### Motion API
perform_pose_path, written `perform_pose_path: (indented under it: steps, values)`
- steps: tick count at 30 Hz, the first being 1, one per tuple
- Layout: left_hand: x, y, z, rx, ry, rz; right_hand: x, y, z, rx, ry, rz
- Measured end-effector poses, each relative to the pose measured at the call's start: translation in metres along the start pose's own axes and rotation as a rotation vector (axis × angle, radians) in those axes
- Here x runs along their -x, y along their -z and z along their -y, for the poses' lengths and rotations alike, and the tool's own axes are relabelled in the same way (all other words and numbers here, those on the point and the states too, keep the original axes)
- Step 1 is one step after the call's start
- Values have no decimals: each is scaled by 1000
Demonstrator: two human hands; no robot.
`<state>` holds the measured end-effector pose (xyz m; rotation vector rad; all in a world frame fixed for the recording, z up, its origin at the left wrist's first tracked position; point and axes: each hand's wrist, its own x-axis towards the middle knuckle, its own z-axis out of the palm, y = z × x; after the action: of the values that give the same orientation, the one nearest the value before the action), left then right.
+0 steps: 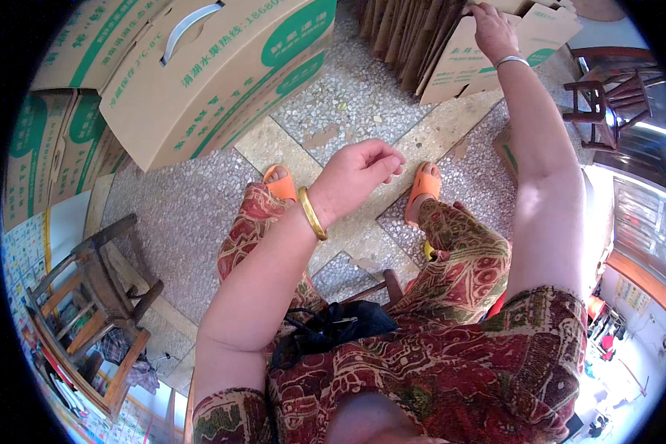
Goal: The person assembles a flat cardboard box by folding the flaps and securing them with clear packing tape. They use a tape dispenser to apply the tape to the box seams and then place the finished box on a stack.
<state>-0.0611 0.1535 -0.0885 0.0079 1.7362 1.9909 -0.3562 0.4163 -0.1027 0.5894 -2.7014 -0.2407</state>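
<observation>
My right hand [493, 33] is stretched out to the far right, its fingers curled over the top edge of a flattened cardboard carton [451, 65]. That carton is the front one of a row of folded brown cartons [405, 37] standing on edge. In front of my body, above the floor, hangs my left hand [361, 176], its fingers curled in and thumb bent toward them, with nothing seen in it. Beyond it, at the far left, stands a large made-up carton [222, 81] with green print and a white handle [189, 29].
More printed cartons [48, 152] are stacked at the left. A wooden chair [100, 288] is at the lower left, and a small dark chair [610, 103] stands at the right. My feet, in orange slippers [422, 185], rest on the speckled floor [177, 200]. Cardboard scraps [322, 137] lie there.
</observation>
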Motion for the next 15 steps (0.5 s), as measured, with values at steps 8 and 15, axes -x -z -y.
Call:
perform_pose_path:
  steps: [8, 15]
  values:
    - [3, -3, -4, -25, 1, -33, 22, 14, -21, 280, 142, 85]
    - [11, 0, -1, -38, -10, -76, 56, 33, -23, 324, 100, 233]
